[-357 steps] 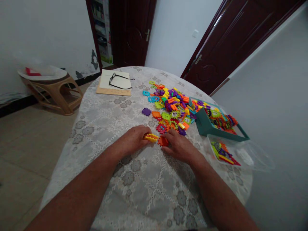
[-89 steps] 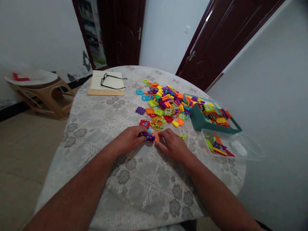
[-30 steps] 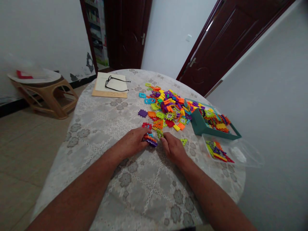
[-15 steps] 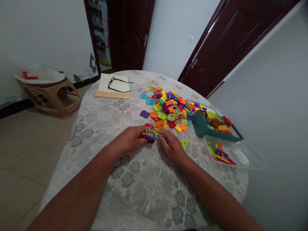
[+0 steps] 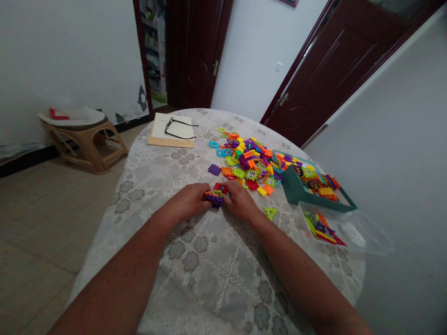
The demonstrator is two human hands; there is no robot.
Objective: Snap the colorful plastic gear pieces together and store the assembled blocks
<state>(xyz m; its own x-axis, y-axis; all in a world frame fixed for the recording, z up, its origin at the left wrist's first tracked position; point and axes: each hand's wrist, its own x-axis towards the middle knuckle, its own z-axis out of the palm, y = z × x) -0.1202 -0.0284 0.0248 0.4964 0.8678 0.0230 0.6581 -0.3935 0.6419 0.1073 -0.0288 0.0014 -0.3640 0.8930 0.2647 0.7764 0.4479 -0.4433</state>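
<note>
My left hand (image 5: pixel 188 203) and my right hand (image 5: pixel 238 202) rest side by side on the round table (image 5: pixel 209 260), fingertips meeting on a small cluster of joined plastic pieces (image 5: pixel 213 197), purple, red and green. Both hands pinch this cluster from either side, fingers curled. A red piece (image 5: pixel 221 187) lies just beyond the fingers. Farther back spreads a heap of bright interlocking pieces (image 5: pixel 249 158). A lone green triangular piece (image 5: pixel 270 212) lies to the right of my right hand.
A teal box (image 5: pixel 300 193) with more pieces stands at the right, and a clear plastic lid (image 5: pixel 345 230) with a printed sheet lies in front of it. At the back, glasses (image 5: pixel 179 128) rest on a paper pad. A brown stool (image 5: pixel 87 144) stands on the floor at left.
The right hand has closed in from beside the cluster until its fingers meet the left hand's on it. The cluster has gained pieces since the earliest frames. The view has shifted slightly.
</note>
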